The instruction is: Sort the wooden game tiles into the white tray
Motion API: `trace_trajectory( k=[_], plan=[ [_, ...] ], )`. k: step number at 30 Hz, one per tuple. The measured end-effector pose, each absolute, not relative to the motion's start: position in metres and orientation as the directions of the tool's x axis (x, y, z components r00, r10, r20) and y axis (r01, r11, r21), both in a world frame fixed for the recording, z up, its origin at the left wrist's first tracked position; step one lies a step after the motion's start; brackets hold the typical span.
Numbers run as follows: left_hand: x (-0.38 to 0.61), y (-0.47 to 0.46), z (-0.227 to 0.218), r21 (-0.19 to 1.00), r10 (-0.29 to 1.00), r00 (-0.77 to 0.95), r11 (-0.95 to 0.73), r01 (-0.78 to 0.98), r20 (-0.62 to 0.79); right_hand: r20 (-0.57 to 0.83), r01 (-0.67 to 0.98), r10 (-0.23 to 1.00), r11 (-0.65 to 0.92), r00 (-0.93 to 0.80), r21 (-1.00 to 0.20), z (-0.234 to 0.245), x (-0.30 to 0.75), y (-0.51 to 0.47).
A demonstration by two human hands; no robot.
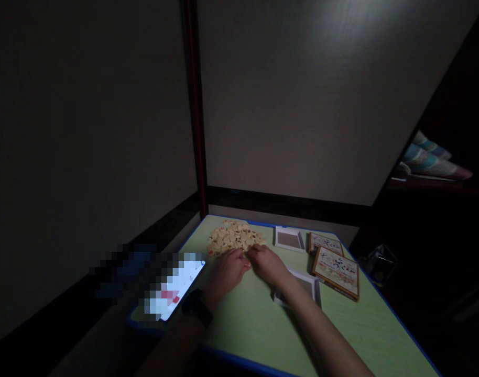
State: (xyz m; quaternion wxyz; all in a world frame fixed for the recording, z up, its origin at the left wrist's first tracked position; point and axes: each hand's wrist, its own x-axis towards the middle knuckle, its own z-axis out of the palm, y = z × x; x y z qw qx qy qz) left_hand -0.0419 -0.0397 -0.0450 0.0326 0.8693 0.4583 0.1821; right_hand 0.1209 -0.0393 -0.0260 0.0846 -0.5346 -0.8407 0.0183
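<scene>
A pile of several small pale wooden game pieces [235, 236] with dark and red marks lies on a green table [259, 324] with a blue edge. My left hand [227, 272] rests palm down at the pile's near edge, fingers curled toward the pieces; a dark watch sits on its wrist. My right hand [268, 263] lies beside it, fingers bent and touching the pieces at the pile's near right. Whether either hand holds a piece is hidden in the dim light.
A lit phone [180, 285] lies at the table's left edge. Two shallow white trays [289, 239] [306, 283] sit right of the pile, my right forearm over the nearer one. Two printed boxes [337, 268] lie at the right. Walls stand close behind; folded cloth [428, 159] on a shelf.
</scene>
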Motion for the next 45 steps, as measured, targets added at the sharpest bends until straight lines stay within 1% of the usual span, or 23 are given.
trace_trajectory(
  k=[4,9,12,14,17,19,22,26,35,38,42,45],
  plan=[
    [-0.044,-0.037,-0.040,0.223,0.864,0.442,-0.493,0.841,0.241,0.117,0.891,0.900,0.433,-0.420,-0.134,-0.029,0.120,-0.039],
    [-0.045,-0.036,-0.040,0.193,0.867,0.427,-0.479,0.856,0.258,0.115,0.906,0.920,0.390,-0.375,-0.164,-0.031,0.120,-0.038],
    [-0.047,-0.034,-0.041,0.202,0.875,0.417,-0.467,0.861,0.245,0.122,0.910,0.931,0.364,-0.345,-0.198,-0.030,0.121,-0.039],
    [-0.050,-0.033,-0.042,0.206,0.877,0.392,-0.453,0.867,0.280,0.136,0.902,0.930,0.364,-0.341,-0.232,-0.029,0.121,-0.038],
    [-0.055,-0.030,-0.043,0.181,0.884,0.319,-0.395,0.901,0.342,0.159,0.884,0.928,0.370,-0.337,-0.285,-0.028,0.122,-0.037],
    [-0.059,-0.029,-0.043,0.165,0.909,0.270,-0.334,0.928,0.318,0.172,0.877,0.930,0.363,-0.324,-0.313,-0.029,0.122,-0.035],
    [-0.061,-0.028,-0.041,0.160,0.940,0.241,-0.284,0.946,0.243,0.182,0.874,0.937,0.345,-0.299,-0.342,-0.030,0.121,-0.034],
    [-0.060,-0.030,-0.038,0.160,0.948,0.248,-0.281,0.946,0.198,0.187,0.876,0.944,0.323,-0.272,-0.358,-0.034,0.119,-0.034],
    [-0.060,-0.030,-0.036,0.195,0.950,0.247,-0.283,0.939,0.189,0.171,0.899,0.968,0.236,-0.183,-0.369,-0.038,0.119,-0.029],
    [-0.060,-0.030,-0.034,0.210,0.951,0.250,-0.287,0.935,0.183,0.171,0.898,0.967,0.238,-0.186,-0.370,-0.041,0.113,-0.026],
    [-0.058,-0.033,-0.030,0.196,0.957,0.246,-0.274,0.942,0.156,0.176,0.890,0.960,0.271,-0.220,-0.365,-0.037,0.111,-0.021],
    [-0.054,-0.039,-0.027,0.196,0.928,0.307,-0.348,0.917,0.209,0.183,0.901,0.956,0.278,-0.228,-0.333,-0.027,0.117,-0.014]
  ],
)
